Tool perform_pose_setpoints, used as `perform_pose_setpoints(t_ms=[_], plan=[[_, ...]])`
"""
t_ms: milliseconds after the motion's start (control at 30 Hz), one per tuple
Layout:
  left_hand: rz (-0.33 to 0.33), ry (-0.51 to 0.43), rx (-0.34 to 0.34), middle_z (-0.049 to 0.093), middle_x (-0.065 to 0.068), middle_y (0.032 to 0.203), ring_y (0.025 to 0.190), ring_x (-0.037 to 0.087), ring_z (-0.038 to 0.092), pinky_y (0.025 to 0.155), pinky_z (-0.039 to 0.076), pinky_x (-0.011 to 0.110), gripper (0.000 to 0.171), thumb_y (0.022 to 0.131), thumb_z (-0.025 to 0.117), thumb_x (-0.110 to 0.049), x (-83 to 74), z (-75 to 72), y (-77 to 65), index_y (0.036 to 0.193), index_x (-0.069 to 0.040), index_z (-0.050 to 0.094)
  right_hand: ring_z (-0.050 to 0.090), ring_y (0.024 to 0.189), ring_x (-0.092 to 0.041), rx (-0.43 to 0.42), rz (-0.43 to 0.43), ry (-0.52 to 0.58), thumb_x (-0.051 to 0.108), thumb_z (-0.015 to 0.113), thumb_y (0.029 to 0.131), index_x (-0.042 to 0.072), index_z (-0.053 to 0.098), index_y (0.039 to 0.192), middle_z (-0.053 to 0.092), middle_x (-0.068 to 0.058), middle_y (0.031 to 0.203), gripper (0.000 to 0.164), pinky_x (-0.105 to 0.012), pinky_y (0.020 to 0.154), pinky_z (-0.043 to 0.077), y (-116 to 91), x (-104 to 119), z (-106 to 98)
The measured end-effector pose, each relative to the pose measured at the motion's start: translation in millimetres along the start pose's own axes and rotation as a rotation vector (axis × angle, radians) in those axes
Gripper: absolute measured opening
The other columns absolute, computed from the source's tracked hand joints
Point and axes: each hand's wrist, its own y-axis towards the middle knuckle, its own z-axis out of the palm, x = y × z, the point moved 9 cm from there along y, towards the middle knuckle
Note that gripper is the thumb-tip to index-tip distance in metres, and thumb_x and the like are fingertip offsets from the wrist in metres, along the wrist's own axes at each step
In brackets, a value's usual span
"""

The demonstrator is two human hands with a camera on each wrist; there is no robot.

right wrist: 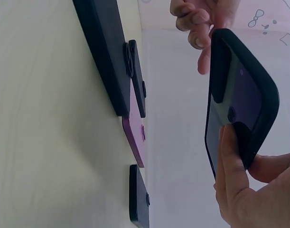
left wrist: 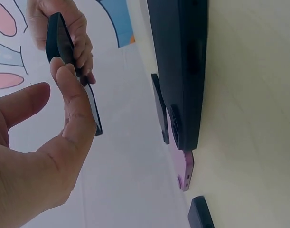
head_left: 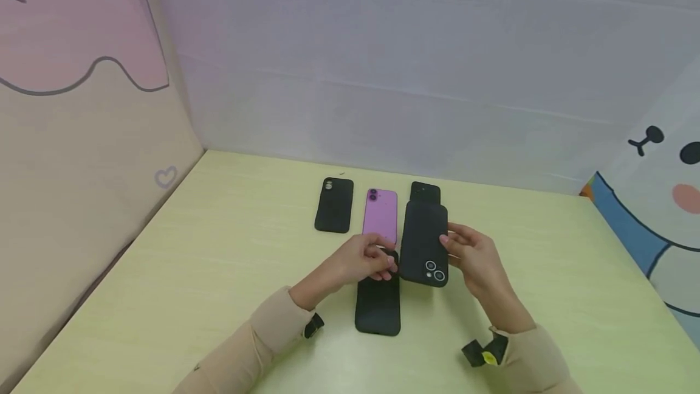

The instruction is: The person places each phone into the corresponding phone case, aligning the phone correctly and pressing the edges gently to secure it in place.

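My right hand [head_left: 476, 257] holds a black smartphone [head_left: 423, 239] above the table, thumb on its back and fingers under its glossy screen. Its two ringed lenses sit at the lower right corner. Beside the phone's left edge is my left hand [head_left: 363, 258], fingers bent and holding nothing. In the left wrist view, the thumb of that left hand [left wrist: 45, 137] stands apart from its fingers. Below the left hand lies another black phone [head_left: 378, 312], its upper end partly covered. A purple phone [head_left: 381, 214] lies just beyond, back up.
At the back left lies a black phone or phone case [head_left: 335, 207] with two round camera openings or lenses. Another black phone [head_left: 425, 192] lies behind the held one, partly hidden. The pale yellow table [head_left: 219, 242] meets a light fabric wall [head_left: 383, 78] at the back.
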Motion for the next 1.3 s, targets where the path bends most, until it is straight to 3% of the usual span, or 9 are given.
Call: perform_pose_setpoints(t_ms=[167, 400, 667, 933, 1133, 1300], plan=[[0.03, 0.076, -0.068, 0.068, 0.019, 0.094, 0.071, 0.013, 0.063, 0.067, 0.054, 0.027, 0.03, 0.089, 0.053, -0.004, -1.7, -17.1, 0.7, 0.118, 0.002, 0.05, 0.058, 0.075, 0.001, -0.021, 0.003, -0.025, 0.005, 0.052, 0.09, -0.006, 0.032, 0.136, 0.059, 0.016, 0.077, 0.051, -0.018, 0.069, 0.051, 2, -3, -12], [0.035, 0.244, -0.216, 0.066, 0.014, 0.098, 0.085, 0.025, 0.064, 0.067, 0.051, 0.026, 0.029, 0.088, 0.055, -0.009, -3.0, -43.5, 2.0, 0.116, -0.001, 0.052, 0.057, 0.075, 0.001, -0.046, 0.022, -0.041, 0.01, 0.055, 0.089, -0.006, 0.029, 0.138, 0.057, 0.013, 0.08, 0.057, -0.017, 0.07, 0.051, 3, -10, -32], [0.059, 0.414, -0.37, 0.066, 0.012, 0.098, 0.088, 0.022, 0.061, 0.069, 0.05, 0.03, 0.028, 0.087, 0.059, -0.014, -8.8, -66.7, 3.4, 0.113, -0.003, 0.056, 0.057, 0.073, 0.003, -0.068, 0.038, -0.069, 0.008, 0.054, 0.09, -0.007, 0.027, 0.138, 0.057, 0.018, 0.076, 0.057, -0.017, 0.068, 0.051, 4, -19, -50], [0.067, 0.494, -0.477, 0.064, 0.011, 0.095, 0.088, 0.021, 0.061, 0.078, 0.05, 0.033, 0.028, 0.087, 0.058, -0.014, -9.5, -85.7, 10.5, 0.112, -0.002, 0.055, 0.057, 0.073, 0.003, -0.075, 0.051, -0.091, 0.01, 0.055, 0.089, -0.008, 0.024, 0.139, 0.057, 0.015, 0.079, 0.061, -0.016, 0.07, 0.051, 6, -25, -65], [0.023, 0.576, -0.533, 0.063, 0.014, 0.099, 0.089, 0.025, 0.059, 0.077, 0.049, 0.035, 0.033, 0.086, 0.059, -0.013, -6.1, -98.2, 13.9, 0.115, 0.0, 0.053, 0.057, 0.071, 0.004, -0.086, 0.064, -0.14, 0.008, 0.053, 0.09, -0.009, 0.024, 0.139, 0.055, 0.016, 0.077, 0.059, -0.016, 0.068, 0.051, 7, -32, -76], [-0.055, 0.665, -0.564, 0.059, 0.018, 0.109, 0.098, 0.033, 0.057, 0.081, 0.049, 0.042, 0.04, 0.086, 0.06, -0.018, 0.0, -109.2, 17.5, 0.121, -0.001, 0.05, 0.057, 0.07, 0.004, -0.096, 0.079, -0.172, 0.008, 0.053, 0.09, -0.009, 0.024, 0.139, 0.054, 0.018, 0.075, 0.059, -0.016, 0.067, 0.051, 9, -38, -84]])
